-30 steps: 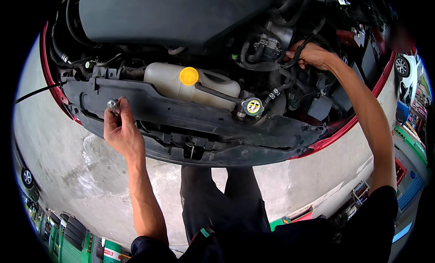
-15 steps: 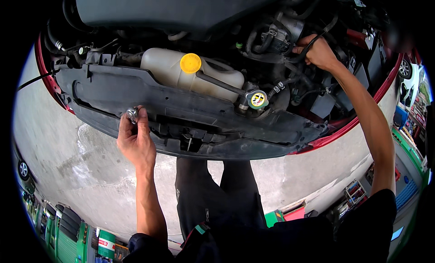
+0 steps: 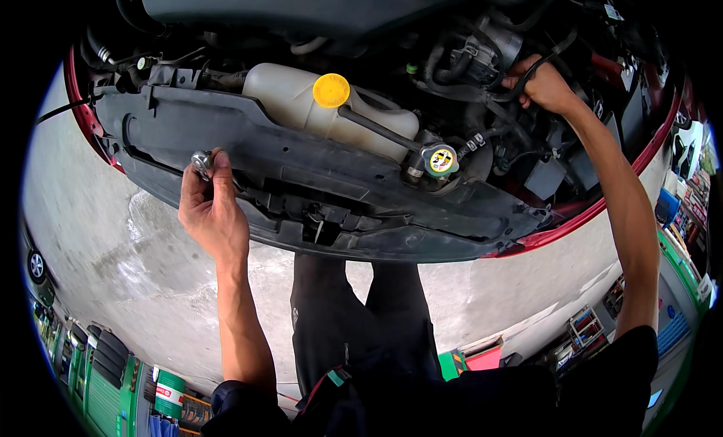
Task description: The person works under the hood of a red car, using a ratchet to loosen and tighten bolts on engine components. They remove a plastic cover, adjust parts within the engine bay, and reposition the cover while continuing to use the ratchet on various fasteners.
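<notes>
My left hand (image 3: pixel 215 215) is closed, pinching a small shiny metal piece with a rounded end (image 3: pixel 202 163) between thumb and fingers. It hovers over the left part of the black plastic front panel (image 3: pixel 203 121); most of the piece is hidden by the fingers. Deep in the engine bay at the right, my right hand (image 3: pixel 546 87) has its fingers curled beside a silver metal housing (image 3: pixel 506 47). A black hose (image 3: pixel 553 53) crosses in front of these fingers. What they grip, if anything, is hidden.
A whitish plastic reservoir with a yellow cap (image 3: pixel 330 91) lies behind the panel. Right of it is a round metal radiator cap (image 3: pixel 440 160). A dark engine cover (image 3: pixel 294 8) spans the top. Red bodywork (image 3: pixel 587 215) edges the bay, above a concrete floor (image 3: pixel 143 279).
My left hand, still pinching the metal piece, has shifted left and slightly farther over the panel. My right hand stays beside the metal housing. The whole view has shifted a little.
</notes>
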Action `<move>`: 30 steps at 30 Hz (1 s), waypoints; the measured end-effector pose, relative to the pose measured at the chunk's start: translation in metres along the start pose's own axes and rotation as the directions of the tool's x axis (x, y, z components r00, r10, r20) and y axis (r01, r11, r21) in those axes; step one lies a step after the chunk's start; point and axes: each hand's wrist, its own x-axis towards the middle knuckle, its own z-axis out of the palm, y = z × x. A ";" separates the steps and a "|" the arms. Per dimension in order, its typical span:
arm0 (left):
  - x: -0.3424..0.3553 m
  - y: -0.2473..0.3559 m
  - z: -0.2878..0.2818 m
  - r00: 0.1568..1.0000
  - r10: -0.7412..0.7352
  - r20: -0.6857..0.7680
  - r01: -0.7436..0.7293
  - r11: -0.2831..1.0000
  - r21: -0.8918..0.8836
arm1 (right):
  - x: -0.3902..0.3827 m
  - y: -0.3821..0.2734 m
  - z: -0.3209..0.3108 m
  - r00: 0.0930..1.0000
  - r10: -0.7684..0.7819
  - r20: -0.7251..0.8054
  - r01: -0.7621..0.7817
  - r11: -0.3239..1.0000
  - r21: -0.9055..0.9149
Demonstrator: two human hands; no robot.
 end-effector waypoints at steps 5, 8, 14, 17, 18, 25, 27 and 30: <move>0.043 0.011 0.015 0.983 0.166 -0.082 -0.170 0.985 -0.033 | -0.016 -0.009 0.013 0.982 0.008 -0.188 -0.014 0.999 -0.029; 0.072 0.007 0.027 0.939 0.333 -0.084 -0.333 0.943 0.020 | -0.008 -0.008 0.004 0.996 0.091 -0.009 -0.090 0.994 0.065; 0.093 0.016 0.057 0.822 0.561 -0.094 -0.497 0.789 0.362 | -0.001 0.006 -0.010 0.982 0.066 0.179 -0.116 0.952 0.284; 0.090 0.005 0.057 0.787 0.611 -0.088 -0.490 0.705 0.513 | -0.003 -0.004 -0.004 0.995 0.054 0.083 -0.067 0.985 0.157; 0.089 0.002 0.059 0.775 0.627 -0.081 -0.486 0.673 0.558 | -0.002 -0.002 -0.002 0.996 0.051 0.079 -0.060 0.991 0.118; 0.090 0.002 0.064 0.744 0.666 -0.055 -0.444 0.555 0.704 | -0.010 -0.007 0.008 0.996 0.034 -0.086 -0.033 0.999 0.017; 0.087 0.007 0.062 0.759 0.649 -0.052 -0.409 0.537 0.737 | -0.004 -0.005 -0.002 0.989 0.085 0.125 -0.115 0.960 0.257; 0.087 0.008 0.068 0.758 0.651 -0.036 -0.415 0.525 0.743 | 0.000 -0.003 -0.015 0.938 0.142 0.315 -0.262 0.887 0.379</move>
